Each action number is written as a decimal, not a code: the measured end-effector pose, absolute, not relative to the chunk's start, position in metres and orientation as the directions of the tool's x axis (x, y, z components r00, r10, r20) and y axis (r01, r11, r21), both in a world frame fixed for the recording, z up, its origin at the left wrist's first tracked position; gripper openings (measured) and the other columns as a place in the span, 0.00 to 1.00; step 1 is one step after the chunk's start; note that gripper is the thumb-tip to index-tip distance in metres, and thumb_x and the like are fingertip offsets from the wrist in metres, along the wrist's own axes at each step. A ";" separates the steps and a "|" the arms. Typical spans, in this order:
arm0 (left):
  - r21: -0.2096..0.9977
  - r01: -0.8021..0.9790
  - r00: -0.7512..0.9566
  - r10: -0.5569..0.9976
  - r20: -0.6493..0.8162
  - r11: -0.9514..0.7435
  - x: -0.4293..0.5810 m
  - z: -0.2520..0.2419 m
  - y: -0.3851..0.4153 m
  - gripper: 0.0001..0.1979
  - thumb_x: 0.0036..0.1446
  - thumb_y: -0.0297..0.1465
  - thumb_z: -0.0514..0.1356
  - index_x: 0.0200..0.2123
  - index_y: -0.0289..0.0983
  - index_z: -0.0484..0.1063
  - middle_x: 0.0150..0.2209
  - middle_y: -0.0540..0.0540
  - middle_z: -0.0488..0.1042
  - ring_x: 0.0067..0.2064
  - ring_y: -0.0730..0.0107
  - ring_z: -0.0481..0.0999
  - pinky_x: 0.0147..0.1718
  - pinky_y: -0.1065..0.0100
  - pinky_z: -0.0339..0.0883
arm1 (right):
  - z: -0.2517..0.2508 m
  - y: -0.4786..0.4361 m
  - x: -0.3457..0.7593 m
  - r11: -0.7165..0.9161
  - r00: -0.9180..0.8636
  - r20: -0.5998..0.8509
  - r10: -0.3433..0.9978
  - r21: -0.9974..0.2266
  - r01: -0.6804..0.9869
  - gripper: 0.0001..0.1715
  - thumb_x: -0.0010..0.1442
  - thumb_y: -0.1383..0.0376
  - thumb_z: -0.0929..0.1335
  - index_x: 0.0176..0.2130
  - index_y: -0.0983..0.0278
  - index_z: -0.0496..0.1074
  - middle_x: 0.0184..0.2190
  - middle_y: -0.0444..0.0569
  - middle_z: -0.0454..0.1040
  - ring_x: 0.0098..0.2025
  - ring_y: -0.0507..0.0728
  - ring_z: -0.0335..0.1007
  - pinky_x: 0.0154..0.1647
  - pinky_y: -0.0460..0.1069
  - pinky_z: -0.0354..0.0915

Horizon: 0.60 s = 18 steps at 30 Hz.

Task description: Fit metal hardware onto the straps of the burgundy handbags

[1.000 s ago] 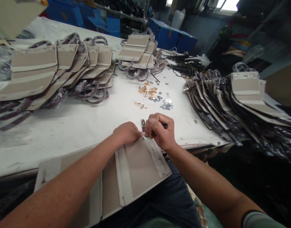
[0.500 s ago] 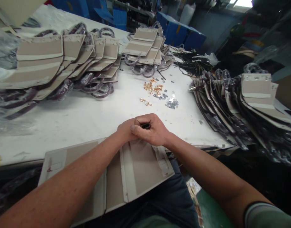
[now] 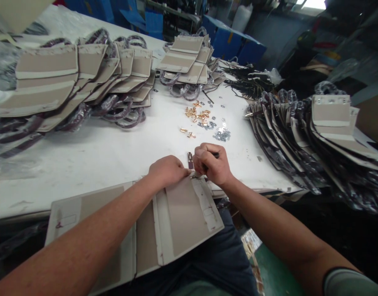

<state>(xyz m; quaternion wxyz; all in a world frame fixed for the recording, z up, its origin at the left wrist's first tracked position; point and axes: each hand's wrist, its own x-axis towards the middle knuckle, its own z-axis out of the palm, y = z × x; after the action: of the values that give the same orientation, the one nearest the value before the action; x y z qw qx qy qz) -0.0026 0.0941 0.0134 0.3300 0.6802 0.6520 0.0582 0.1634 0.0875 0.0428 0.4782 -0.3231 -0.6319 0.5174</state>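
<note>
A beige bag panel [image 3: 189,211] with pale reinforcing strips lies across my lap, its far edge resting against the table edge. My left hand [image 3: 168,172] is closed at that far edge, thumb and fingertips pressed on the panel. Just right of those fingertips, my right hand [image 3: 214,163] is curled in a fist around a dark-handled tool [image 3: 216,155]; only the handle's end shows, and its working tip is hidden. Below the fist, a small metal fitting [image 3: 193,177] sits on the panel's edge. A short purple strap tab [image 3: 190,159] with a metal piece sticks out beyond the edge between my hands.
Loose gold fittings [image 3: 196,113] and small silver plates [image 3: 222,133] lie on the white table [image 3: 121,152]. Stacked bag panels with plastic-wrapped handles stand at the left [image 3: 47,84], the back [image 3: 181,55] and the right [image 3: 330,123]. Black straps [image 3: 250,80] lie behind.
My hands, clasped together before, have come apart. The right has turned into a fist and moved slightly right; the left now presses the panel's edge. The strap tab and metal fitting have come into view.
</note>
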 end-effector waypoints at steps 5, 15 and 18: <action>0.496 0.866 0.148 0.915 -0.375 0.064 -0.003 0.017 0.094 0.20 0.53 0.51 0.60 0.23 0.42 0.78 0.24 0.47 0.76 0.28 0.63 0.73 0.28 0.64 0.55 | 0.054 0.084 0.164 0.282 -0.181 0.347 0.920 -0.909 -0.308 0.25 0.64 0.58 0.70 0.21 0.58 0.57 0.14 0.36 0.57 0.14 0.48 0.50 0.16 0.47 0.53; 0.540 0.841 0.184 0.919 -0.348 0.036 -0.005 0.014 0.094 0.21 0.52 0.47 0.60 0.16 0.39 0.66 0.18 0.50 0.66 0.27 0.67 0.68 0.28 0.65 0.51 | 0.045 0.077 0.153 0.247 -0.242 0.284 0.928 -0.954 -0.172 0.23 0.64 0.59 0.70 0.21 0.59 0.62 0.14 0.37 0.61 0.17 0.49 0.54 0.19 0.47 0.54; 0.572 0.819 0.201 0.915 -0.350 0.038 -0.007 0.009 0.095 0.22 0.52 0.48 0.61 0.16 0.39 0.67 0.19 0.50 0.66 0.26 0.68 0.67 0.28 0.65 0.51 | 0.051 0.077 0.153 0.308 -0.218 0.349 0.912 -0.930 -0.201 0.23 0.64 0.60 0.70 0.20 0.60 0.61 0.15 0.38 0.61 0.18 0.49 0.54 0.20 0.48 0.54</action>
<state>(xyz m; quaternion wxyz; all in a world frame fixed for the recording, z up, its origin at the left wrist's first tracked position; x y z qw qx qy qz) -0.0069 0.0947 0.0094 0.3529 0.6901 0.6282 0.0677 0.1530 0.0768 0.0513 0.5492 -0.2993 -0.5934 0.5066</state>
